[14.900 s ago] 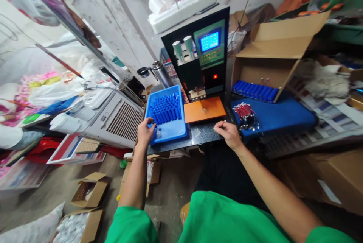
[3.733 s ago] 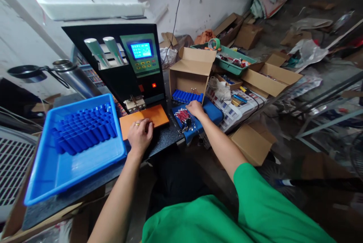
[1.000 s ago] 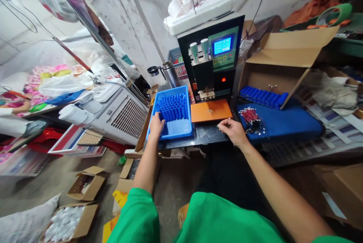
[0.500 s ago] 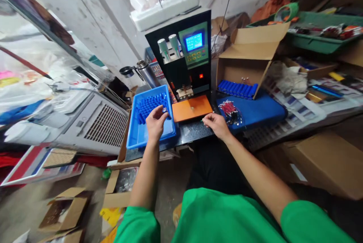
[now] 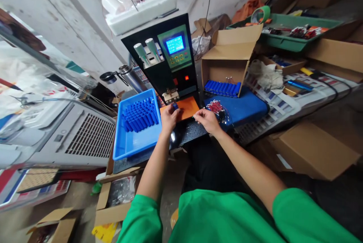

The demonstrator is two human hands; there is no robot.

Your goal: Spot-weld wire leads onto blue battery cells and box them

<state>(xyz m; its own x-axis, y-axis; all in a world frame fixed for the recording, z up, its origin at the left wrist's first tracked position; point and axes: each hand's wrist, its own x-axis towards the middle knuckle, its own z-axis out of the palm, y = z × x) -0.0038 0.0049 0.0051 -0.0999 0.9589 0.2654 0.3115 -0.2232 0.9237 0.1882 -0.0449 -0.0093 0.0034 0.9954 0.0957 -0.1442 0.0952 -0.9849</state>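
My left hand [image 5: 169,119] is closed round a blue cylindrical battery cell [image 5: 175,105], just below the electrodes [image 5: 170,95] of a black spot welder [image 5: 159,72] and over its orange plate [image 5: 187,109]. By the plate's front right corner, my right hand [image 5: 208,121] pinches something tiny that I cannot make out. Left of my left hand is a blue tray [image 5: 136,145] with rows of blue battery cells [image 5: 141,115]. Beyond my right hand lies a bunch of red and black wires with white ends [image 5: 217,107].
An open cardboard box [image 5: 208,69] holding blue cells with wires stands right of the welder on a blue surface [image 5: 253,105]. A steel flask [image 5: 132,78] stands behind the tray. A green tray [image 5: 297,44] is at the back right. Cardboard boxes [image 5: 314,148] lie lower down.
My left hand has moved right, from over the blue tray to the welder's electrodes, with a blue battery cell. My right hand stays near the plate's corner. The view has shifted to the right.
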